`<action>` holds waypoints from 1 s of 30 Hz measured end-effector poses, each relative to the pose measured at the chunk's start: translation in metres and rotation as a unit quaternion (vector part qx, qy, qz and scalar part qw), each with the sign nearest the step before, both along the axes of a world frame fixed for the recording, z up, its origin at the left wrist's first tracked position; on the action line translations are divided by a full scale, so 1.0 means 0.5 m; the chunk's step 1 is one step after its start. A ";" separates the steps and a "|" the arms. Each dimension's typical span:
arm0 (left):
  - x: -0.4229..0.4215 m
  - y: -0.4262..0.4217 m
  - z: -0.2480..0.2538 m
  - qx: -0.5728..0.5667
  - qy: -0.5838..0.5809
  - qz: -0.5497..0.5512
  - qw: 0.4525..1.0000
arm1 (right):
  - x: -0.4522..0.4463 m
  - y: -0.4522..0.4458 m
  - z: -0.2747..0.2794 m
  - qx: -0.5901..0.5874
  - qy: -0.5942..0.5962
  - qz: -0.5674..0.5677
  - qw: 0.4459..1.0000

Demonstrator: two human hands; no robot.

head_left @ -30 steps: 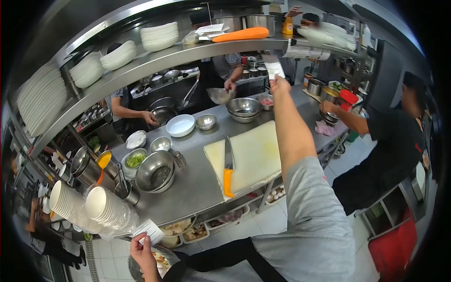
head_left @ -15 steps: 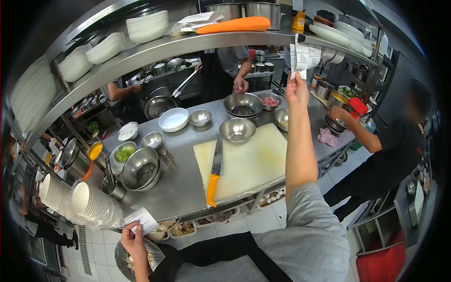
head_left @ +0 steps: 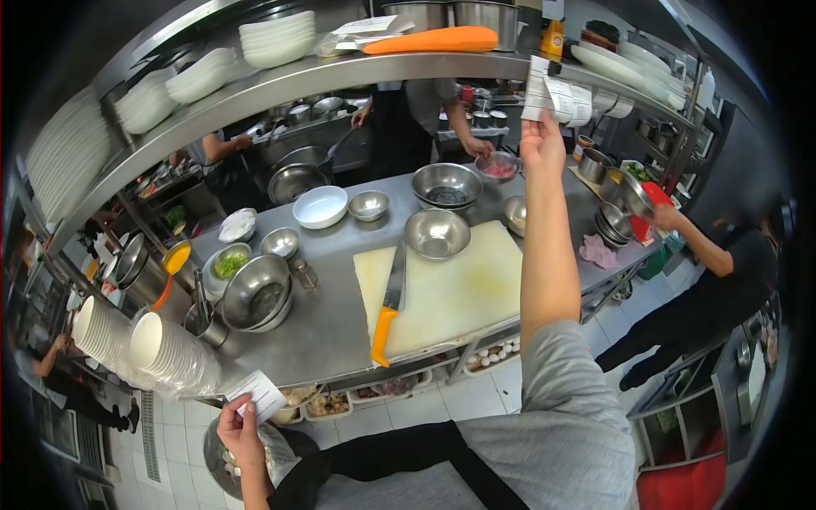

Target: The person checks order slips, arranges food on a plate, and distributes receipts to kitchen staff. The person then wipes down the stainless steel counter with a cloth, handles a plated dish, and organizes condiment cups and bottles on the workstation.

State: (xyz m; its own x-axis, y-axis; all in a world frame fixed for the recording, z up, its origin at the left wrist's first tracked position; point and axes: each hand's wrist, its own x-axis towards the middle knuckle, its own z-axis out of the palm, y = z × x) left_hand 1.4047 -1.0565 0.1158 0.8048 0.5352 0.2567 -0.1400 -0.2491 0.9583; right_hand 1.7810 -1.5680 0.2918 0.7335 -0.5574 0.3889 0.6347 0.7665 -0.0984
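Paper slip [head_left: 535, 99] higher than before, near the shelf edge [head_left: 408, 75]

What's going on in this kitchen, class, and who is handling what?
The person's right hand is raised to paper slips at the edge of the steel shelf. The left hand holds a printed slip low, near the counter's near edge. An orange-handled knife lies on the cutting board. Across the counter, a co-worker's hand is at a bowl of pink food.

Paper slips [head_left: 263, 398]: smooth, matt | table [head_left: 331, 327]: metal, soft sheen from here | metal bowls [head_left: 437, 234]: glossy | knife handle [head_left: 384, 336]: smooth plastic
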 end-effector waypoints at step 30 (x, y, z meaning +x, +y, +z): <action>-0.895 0.565 0.012 -0.080 -0.072 0.212 0.971 | -1.289 1.485 -0.497 -0.486 -0.035 0.656 0.576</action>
